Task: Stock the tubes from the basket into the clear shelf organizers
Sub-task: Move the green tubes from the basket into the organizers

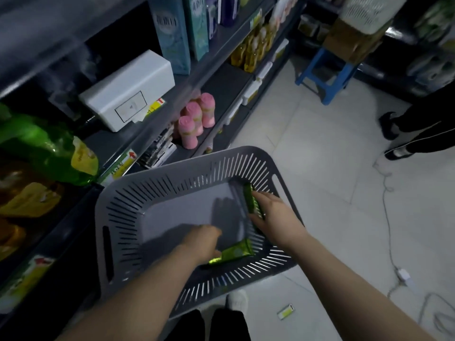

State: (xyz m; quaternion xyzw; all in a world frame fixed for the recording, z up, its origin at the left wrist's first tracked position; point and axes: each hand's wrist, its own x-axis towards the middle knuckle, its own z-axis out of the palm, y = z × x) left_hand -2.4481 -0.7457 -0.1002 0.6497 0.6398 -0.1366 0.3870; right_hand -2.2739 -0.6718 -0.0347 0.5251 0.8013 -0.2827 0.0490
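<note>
A grey slotted basket (123, 212) sits low in front of me, beside the shelves. Two green tubes lie inside it. My right hand (270, 215) grips one green tube (251, 200) against the basket's right wall. My left hand (202, 242) reaches down to the basket floor and its fingers curl over the end of the other green tube (236, 251) near the front wall. The left hand is blurred. No clear shelf organizer is plainly visible.
Dark shelves on the left hold a white box (128, 92), pink bottles (194, 119), green and yellow pouches (49, 148) and teal cartons (172, 33). A blue stool (325, 75) stands down the aisle. Another person's legs (418, 134) are at right. A cable (389, 217) and small packet (285, 311) lie on the floor.
</note>
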